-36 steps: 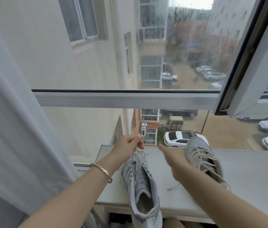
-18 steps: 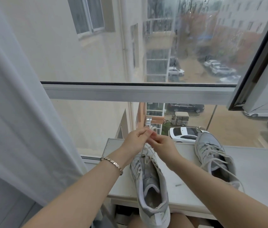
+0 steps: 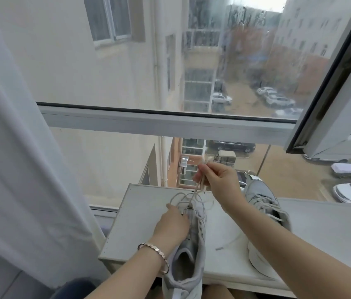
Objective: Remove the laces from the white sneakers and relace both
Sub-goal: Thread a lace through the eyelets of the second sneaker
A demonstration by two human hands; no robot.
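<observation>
Lace [image 3: 198,189] drawn taut and upward from the front eyelets of the near sneaker [image 3: 194,240], which lies at lower centre of the frame with its toe pointing away and its heel overhanging the near edge of the white sill [image 3: 135,216]. The right hand [image 3: 218,180], raised above the toe at centre frame, pinches the lace between thumb and fingertips, with a short tuft of lace standing above the pinch. The left hand [image 3: 171,224], wearing a metal bracelet [image 3: 155,254] at the wrist, rests on the laced front of the near sneaker with its fingers curled down over it, holding the shoe; whether they also pinch a lace loop cannot be told. Slack loops of lace lie around the toe. A loose lace end [image 3: 229,243] lies on the sill between the shoes. The second sneaker [image 3: 260,199], laced, lies right of centre, partly hidden by the right forearm. A white curtain [image 3: 19,147] fills the left of the frame; a window frame [image 3: 148,123] crosses the middle.
</observation>
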